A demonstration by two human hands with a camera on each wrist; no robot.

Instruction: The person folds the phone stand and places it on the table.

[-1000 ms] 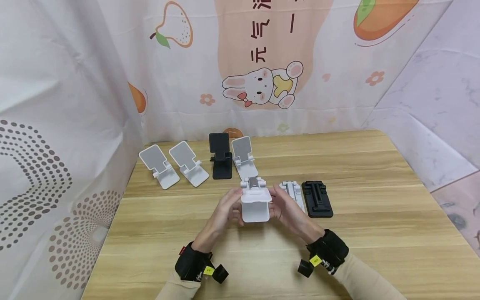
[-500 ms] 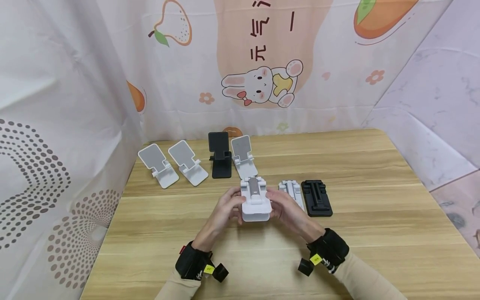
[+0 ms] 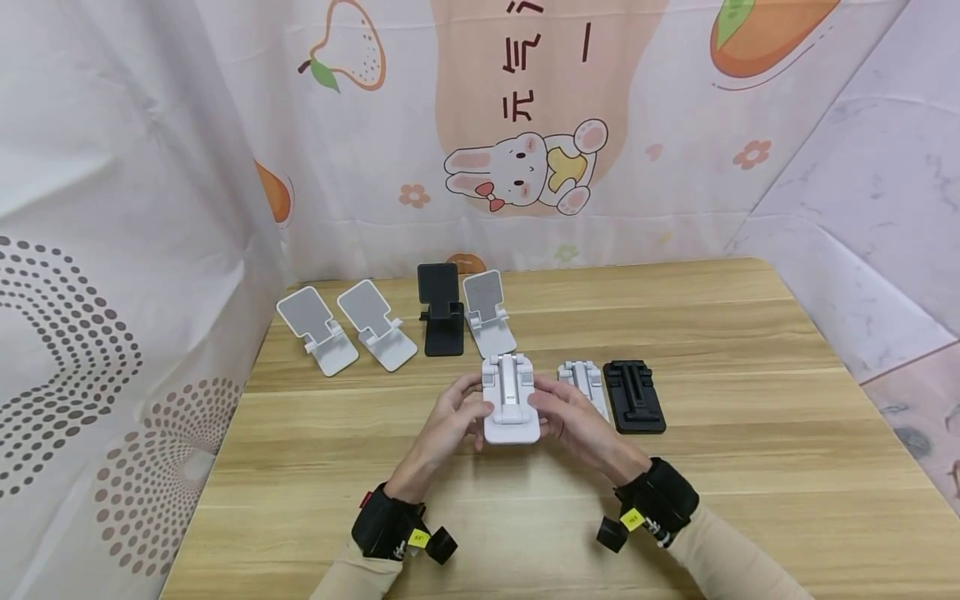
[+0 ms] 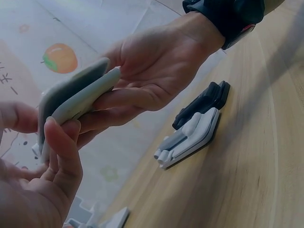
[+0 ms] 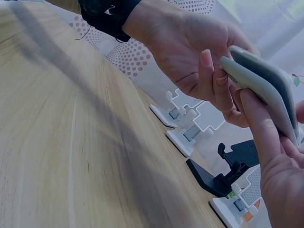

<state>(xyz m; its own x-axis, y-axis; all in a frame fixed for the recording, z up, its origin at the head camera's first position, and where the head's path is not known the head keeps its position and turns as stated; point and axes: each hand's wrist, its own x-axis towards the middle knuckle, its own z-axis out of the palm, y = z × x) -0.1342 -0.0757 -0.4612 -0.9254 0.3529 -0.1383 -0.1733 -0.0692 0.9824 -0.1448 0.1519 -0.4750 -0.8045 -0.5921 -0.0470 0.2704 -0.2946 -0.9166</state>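
Note:
A white folding phone stand (image 3: 512, 427) is held above the middle of the table, its hinged arm and crossbar facing up. My left hand (image 3: 456, 417) grips its left edge and my right hand (image 3: 573, 415) the right edge, thumbs on top and fingers underneath. Both wrist views show the stand's two panels (image 4: 85, 95) almost parallel, with a narrow wedge of gap between them. Just right of my right hand lie a folded white stand (image 3: 585, 382), partly covered by that hand, and a folded black stand (image 3: 634, 397).
Along the back left of the wooden table (image 3: 750, 500) stand unfolded phone stands: a white one (image 3: 318, 331), another white one (image 3: 377, 325), a black one (image 3: 441, 310) and a white one (image 3: 489, 313) close beside it. A printed curtain (image 3: 360, 167) hangs behind the table.
The held stand's upper panel has folded down toward the base, so the hinged arm side now faces up. My thumbs have moved onto its top; the other stands have stayed put.

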